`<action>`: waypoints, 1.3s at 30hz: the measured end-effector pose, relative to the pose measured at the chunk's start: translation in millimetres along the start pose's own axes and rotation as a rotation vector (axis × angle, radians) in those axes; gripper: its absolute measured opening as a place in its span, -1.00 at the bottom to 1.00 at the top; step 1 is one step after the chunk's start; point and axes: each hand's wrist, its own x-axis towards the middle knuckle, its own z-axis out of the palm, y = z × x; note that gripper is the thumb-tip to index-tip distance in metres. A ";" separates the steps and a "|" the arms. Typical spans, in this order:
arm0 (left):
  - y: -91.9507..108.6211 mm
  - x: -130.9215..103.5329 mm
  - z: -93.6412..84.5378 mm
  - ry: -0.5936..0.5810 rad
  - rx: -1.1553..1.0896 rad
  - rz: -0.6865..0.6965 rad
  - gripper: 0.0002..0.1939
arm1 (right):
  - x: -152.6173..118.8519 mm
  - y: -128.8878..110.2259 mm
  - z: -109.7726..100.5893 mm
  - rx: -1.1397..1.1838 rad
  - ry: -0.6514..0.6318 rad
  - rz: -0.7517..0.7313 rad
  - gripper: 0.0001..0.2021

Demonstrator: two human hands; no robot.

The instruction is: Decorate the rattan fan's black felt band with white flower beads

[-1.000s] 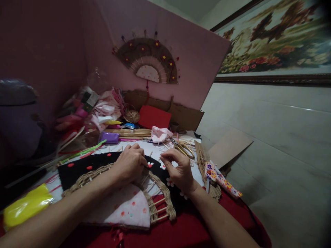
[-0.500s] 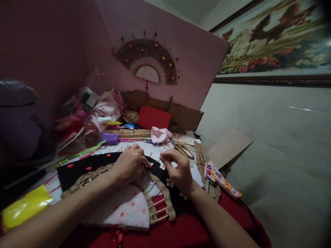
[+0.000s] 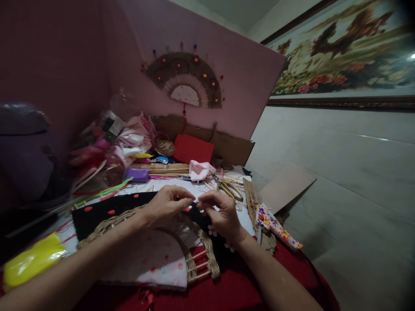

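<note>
A fan-shaped piece [image 3: 165, 259] of woven cord and thin sticks lies before me, with spotted white cloth at its base and a black cloth band [image 3: 100, 205] along its curve. Red spots and white flower shapes [image 3: 212, 230] dot the band. Over the band, my left hand [image 3: 168, 204] and my right hand [image 3: 220, 211] meet almost fingertip to fingertip. Both are closed in a pinch. A tiny pale bit may sit between the fingertips, too small to name for certain.
Gold-handled scissors [image 3: 230, 190] lie behind my right hand. A yellow packet [image 3: 34, 261] sits at left, a purple packet [image 3: 138, 174] farther back. A bundle of sticks [image 3: 162, 168], a twine ball [image 3: 165, 147] and a red sheet [image 3: 193, 147] line the back. A finished-looking fan [image 3: 191, 69] hangs behind.
My left hand has lifted off the black band and moved right, towards my right hand. The right hand has stayed nearly in place, its fingers now meeting the left ones.
</note>
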 end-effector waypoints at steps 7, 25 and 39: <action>0.1 -0.5 9.4 -0.111 -0.186 -0.118 -0.68 | -0.8 -2.3 -1.2 -0.077 -0.076 -0.105 -0.94; -2.8 1.5 5.0 -0.161 -0.327 -0.145 -0.68 | 0.3 -5.2 -0.6 -0.050 -0.074 -0.111 -0.95; -0.8 1.0 4.6 -0.128 -0.469 -0.188 -0.69 | -0.8 -7.7 -1.4 -0.071 -0.063 -0.132 -0.90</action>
